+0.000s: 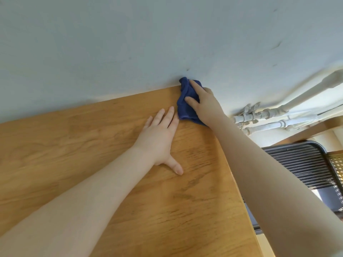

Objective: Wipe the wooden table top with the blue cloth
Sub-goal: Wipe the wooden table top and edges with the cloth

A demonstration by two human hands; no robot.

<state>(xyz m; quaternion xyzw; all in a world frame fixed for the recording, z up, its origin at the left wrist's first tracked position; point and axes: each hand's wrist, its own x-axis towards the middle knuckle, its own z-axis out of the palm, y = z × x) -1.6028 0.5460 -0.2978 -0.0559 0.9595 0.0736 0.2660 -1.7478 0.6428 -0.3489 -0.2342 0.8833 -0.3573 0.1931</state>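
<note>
Since only the head view is given, everything is read from it. The blue cloth (186, 106) is seen bunched at the far right corner of the wooden tabletop (92, 154), pushed up against the pale wall (130, 43), with its top end riding a little up the wall. It is pressed down by the right hand (203, 102), whose fingers are laid fairly straight over the folds and whose thumb is set on the near side of the bundle; the cloth is pinned under the hand, and no fold is seen to be pinched. The left hand (160, 138) is laid flat on the wood just beside the cloth, to its left and nearer the person, its fingers stretched out and its thumb spread; nothing is held by it, and its fingertips are almost touching the cloth's edge, though contact cannot be made out.

The cloth's long axis is run roughly from the wall toward the person, along the right edge of the tabletop. As the corner is already reached, the unwiped wood is judged to lie to the left and toward the person, so the next stroke is expected to be drawn that way. The resting left hand is placed right in that path. White pipes (263, 115) and a dark slatted chair (300, 162) are seen beyond the right edge.
</note>
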